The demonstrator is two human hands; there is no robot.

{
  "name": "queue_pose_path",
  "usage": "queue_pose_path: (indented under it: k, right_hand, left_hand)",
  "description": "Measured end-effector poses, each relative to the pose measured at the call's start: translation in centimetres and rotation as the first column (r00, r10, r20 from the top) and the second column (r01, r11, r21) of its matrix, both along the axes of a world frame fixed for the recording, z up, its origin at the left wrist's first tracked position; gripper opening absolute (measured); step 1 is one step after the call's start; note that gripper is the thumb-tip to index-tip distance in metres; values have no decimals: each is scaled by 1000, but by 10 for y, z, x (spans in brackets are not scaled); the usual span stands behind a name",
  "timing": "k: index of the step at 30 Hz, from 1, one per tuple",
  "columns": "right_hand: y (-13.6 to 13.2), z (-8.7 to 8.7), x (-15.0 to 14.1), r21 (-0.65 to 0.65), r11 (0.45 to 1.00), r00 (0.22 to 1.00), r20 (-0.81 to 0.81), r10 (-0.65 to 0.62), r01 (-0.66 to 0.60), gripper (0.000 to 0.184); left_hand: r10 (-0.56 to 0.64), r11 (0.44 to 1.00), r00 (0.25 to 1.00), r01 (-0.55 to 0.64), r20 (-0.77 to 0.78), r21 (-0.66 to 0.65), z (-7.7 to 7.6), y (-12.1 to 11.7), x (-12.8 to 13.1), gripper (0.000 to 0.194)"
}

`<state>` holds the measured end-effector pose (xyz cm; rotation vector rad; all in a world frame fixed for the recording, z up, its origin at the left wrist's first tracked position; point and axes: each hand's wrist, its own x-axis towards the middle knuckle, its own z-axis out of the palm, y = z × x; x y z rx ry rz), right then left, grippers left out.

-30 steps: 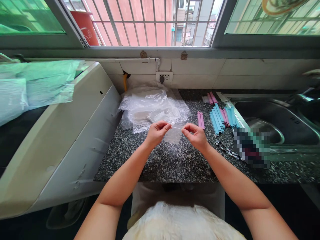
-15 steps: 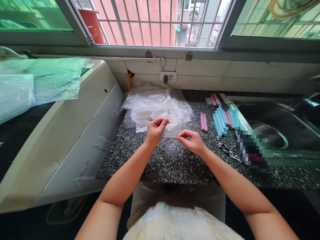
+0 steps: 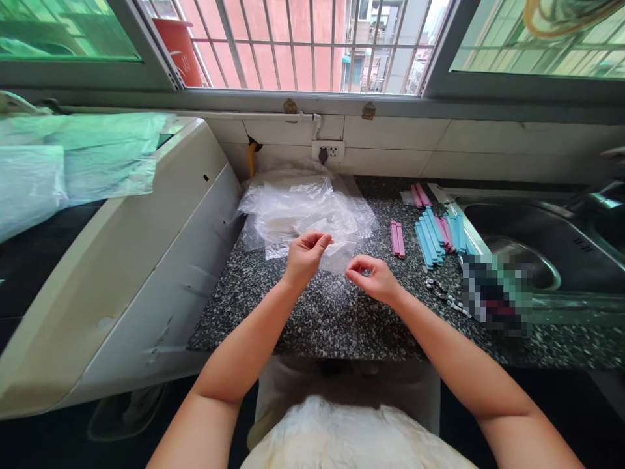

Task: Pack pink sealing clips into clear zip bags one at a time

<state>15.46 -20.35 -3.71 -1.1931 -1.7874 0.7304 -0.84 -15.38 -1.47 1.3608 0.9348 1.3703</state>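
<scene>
A small clear plastic bag [image 3: 338, 257] hangs between my two hands, just above the speckled counter. My left hand [image 3: 306, 257] pinches its left upper corner between thumb and fingertips. At its right lower corner my right hand [image 3: 372, 277] closes thumb against index finger on the bag's edge. Behind them lies a loose pile of clear plastic bags [image 3: 297, 202]. To the right of my hands rest two pink sealing clips [image 3: 398, 239], side by side, and a group of light blue sealing clips [image 3: 430, 238].
More pink clips [image 3: 420, 195] lie near the wall. A steel sink [image 3: 527, 260] fills the right side, with a blurred-out item [image 3: 495, 296] and a metal chain [image 3: 446, 296] before it. On the left stands a large pale appliance [image 3: 161, 260]. A wall socket [image 3: 328, 151] sits behind the pile.
The small bag's upper edge, straight before, now looks slacker and tilted between my hands. Both hands stay almost in the same place.
</scene>
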Motion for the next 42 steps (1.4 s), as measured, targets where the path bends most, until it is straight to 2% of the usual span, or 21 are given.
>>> queue_pose_path:
  k: [3,7,15,23,29,35,42]
  right_hand:
    - [2,5,6,-29,997,994,-85,-69,67,20]
    - [4,8,10,-54,988,975,-162,-154,147,25]
    - [2,7,7,-22,988,975,-161,-154,153,18]
    - [4,6,9,-20,975,945,-242,-218,220,21]
    - [3,5,9,0,975,954,-209,-216,221,20]
    - [4,5,10,11,974,959,-179,-221,226,16]
    - [4,4,10,5,970,960,-150,-238,241,18]
  left_hand:
    - [-43,999,999,44,-33,10,-2,0,1,25]
    - [-130,991,984,127,-118,-39,-7,-1,4,26]
    - [-165,986,965,157,-203,-53,-7,-1,5,25]
    - [-198,979,955,184,-219,-81,-6,-2,5,23]
    - [-186,982,954,181,-234,-43,-10,1,4,20]
    - [-187,975,931,214,-313,55,-10,2,0,18]
    - [-214,969,924,243,-318,53,-9,3,0,18]
